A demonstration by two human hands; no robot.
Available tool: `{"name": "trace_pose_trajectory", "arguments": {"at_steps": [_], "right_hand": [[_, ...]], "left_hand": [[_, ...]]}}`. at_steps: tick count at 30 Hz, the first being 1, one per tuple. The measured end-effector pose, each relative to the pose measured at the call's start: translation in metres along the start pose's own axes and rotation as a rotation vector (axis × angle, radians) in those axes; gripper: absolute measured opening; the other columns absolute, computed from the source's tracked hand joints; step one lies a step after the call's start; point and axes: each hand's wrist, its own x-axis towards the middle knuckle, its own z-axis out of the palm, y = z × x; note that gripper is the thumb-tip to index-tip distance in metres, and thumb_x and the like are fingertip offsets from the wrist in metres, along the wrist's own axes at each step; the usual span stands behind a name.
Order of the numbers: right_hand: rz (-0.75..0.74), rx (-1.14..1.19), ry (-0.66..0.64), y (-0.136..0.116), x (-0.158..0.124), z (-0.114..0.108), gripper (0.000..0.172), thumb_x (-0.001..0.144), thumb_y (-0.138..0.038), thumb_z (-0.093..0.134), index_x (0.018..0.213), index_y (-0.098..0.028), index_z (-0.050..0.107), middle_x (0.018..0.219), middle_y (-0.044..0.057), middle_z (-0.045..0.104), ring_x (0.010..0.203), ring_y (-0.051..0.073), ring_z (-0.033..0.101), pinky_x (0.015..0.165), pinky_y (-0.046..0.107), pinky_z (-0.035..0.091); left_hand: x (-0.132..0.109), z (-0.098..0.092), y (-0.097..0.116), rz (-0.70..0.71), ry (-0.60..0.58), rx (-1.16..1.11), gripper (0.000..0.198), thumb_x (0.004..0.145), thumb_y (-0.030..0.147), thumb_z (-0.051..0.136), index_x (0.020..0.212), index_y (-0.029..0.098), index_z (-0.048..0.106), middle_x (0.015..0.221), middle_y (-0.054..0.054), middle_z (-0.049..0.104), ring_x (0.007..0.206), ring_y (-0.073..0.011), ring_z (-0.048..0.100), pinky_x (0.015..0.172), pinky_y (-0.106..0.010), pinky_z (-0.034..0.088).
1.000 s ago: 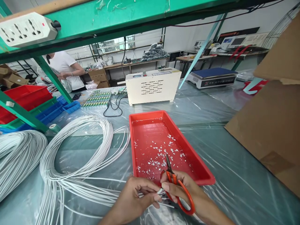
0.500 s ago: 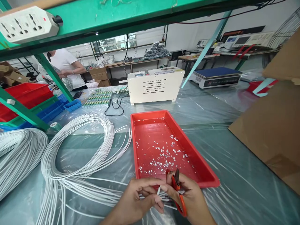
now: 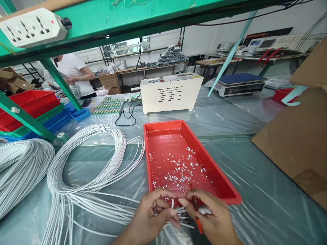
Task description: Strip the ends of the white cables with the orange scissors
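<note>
My left hand pinches a white cable near its end, which sticks up between thumb and fingers. Close beside it, my right hand is closed around orange-handled cutters; its thumb and forefinger meet near the cable tip, and whether they touch it I cannot tell. Both hands are at the near end of a red tray strewn with small whitish scraps. From a large coil of white cable on the left, more cable ends run beneath my hands.
Another cable bundle lies at far left. Behind the tray stands a cream machine; a scale is farther right. A cardboard box borders the right side. A green beam crosses overhead. A person holds cable in the background.
The cutters have turned in my right hand, so their handles now look edge-on. The cable end in my left hand stands more upright. The whole view has shifted slightly.
</note>
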Motion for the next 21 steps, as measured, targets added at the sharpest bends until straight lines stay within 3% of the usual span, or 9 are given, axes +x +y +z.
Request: {"name": "trace_pose_trajectory", "arguments": {"at_steps": [4, 8, 14, 21], "right_hand": [[-0.134, -0.177, -0.064, 0.005, 0.005, -0.007, 0.009, 0.069, -0.017, 0.057, 0.065, -0.020, 0.049, 0.055, -0.001, 0.052, 0.050, 0.013, 0.048, 0.049, 0.024, 0.034], [-0.249, -0.333, -0.001, 0.008, 0.010, -0.011, 0.007, 0.068, -0.020, 0.057, 0.064, -0.018, 0.051, 0.054, -0.001, 0.053, 0.051, 0.014, 0.047, 0.052, 0.025, 0.031], [-0.313, -0.408, -0.005, 0.005, 0.011, -0.014, 0.024, 0.074, -0.021, 0.052, 0.051, -0.018, 0.049, 0.045, -0.002, 0.049, 0.043, 0.011, 0.043, 0.052, 0.026, 0.026], [-0.365, -0.444, 0.017, 0.003, 0.009, -0.015, 0.029, 0.080, -0.026, 0.047, 0.052, -0.018, 0.051, 0.046, -0.001, 0.053, 0.045, 0.012, 0.043, 0.054, 0.026, 0.027]], "left_hand": [[0.001, 0.002, 0.000, 0.005, 0.022, -0.046, 0.024, 0.074, 0.024, 0.062, 0.096, 0.014, 0.055, 0.062, -0.003, 0.068, 0.055, -0.0138, 0.065, 0.055, -0.023, 0.050], [0.001, 0.002, -0.002, 0.017, 0.071, -0.078, 0.024, 0.073, 0.024, 0.064, 0.093, 0.013, 0.058, 0.062, -0.004, 0.069, 0.055, -0.0144, 0.065, 0.056, -0.024, 0.050], [-0.001, 0.002, 0.000, 0.051, 0.158, -0.089, 0.020, 0.069, 0.020, 0.068, 0.087, 0.012, 0.063, 0.064, -0.004, 0.070, 0.056, -0.0149, 0.066, 0.057, -0.023, 0.051], [-0.001, 0.001, 0.004, 0.080, 0.164, -0.060, 0.018, 0.068, 0.018, 0.068, 0.086, 0.014, 0.068, 0.064, -0.004, 0.070, 0.057, -0.0141, 0.065, 0.058, -0.023, 0.051]]}}
